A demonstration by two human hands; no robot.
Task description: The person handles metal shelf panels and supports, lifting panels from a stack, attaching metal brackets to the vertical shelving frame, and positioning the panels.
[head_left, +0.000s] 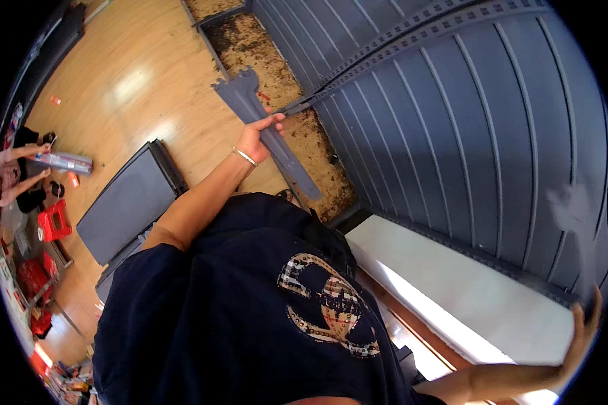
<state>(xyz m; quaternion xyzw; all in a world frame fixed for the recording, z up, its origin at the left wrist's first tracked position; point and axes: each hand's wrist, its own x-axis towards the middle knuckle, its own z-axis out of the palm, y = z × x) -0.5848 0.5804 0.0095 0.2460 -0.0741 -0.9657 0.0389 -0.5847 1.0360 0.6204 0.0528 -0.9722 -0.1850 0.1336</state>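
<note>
My left hand (252,140), with a bangle at its wrist, is closed around a long grey metal shelf bracket (287,162). The bracket's wider end has notched, hook-like teeth and points up and to the left. At the far lower right, my right hand (582,334) has its fingers stretched out beside a tall grey ribbed metal panel (446,121). Whether that hand touches the panel I cannot tell. A slotted grey upright (398,50) runs along the panel, just beyond my left hand.
A stack of grey shelf boards (130,202) lies on the wooden floor (162,74) to my left. A dirty strip (317,155) runs below the panel. Another person (13,172) holds a wrapped bundle (66,162) near a red stool (54,221). A white board (452,283) lies at right.
</note>
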